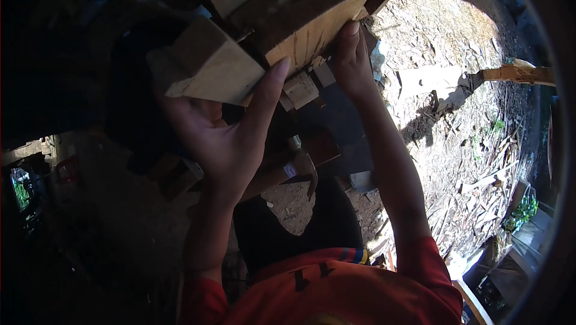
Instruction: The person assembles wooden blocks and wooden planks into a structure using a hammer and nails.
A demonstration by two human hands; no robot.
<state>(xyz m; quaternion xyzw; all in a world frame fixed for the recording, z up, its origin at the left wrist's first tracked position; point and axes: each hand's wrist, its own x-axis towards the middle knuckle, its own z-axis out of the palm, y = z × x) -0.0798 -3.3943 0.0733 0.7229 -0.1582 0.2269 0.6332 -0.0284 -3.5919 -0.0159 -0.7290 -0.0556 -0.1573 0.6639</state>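
Note:
A thick curved wooden piece (318,28) with a slot in its dark upper face is raised in front of me. At its left end sits a pale angled wood block (222,67). My left hand (225,136) is closed around the pale block from below, its thumb pressed up against the corner of the curved piece. My right hand (353,64) grips the curved piece near its right end, thumb along the lower edge and the other fingers mostly hidden. Under the pieces, a claw hammer (305,160) lies with its head toward the right.
Small wood offcuts (301,90) lie on a dark surface below the held piece. Sunlit ground strewn with wood chips (444,109) spreads to the right, with a wooden post (519,75) at its edge. Green leaves (525,211) show at lower right. The left side is in deep shade.

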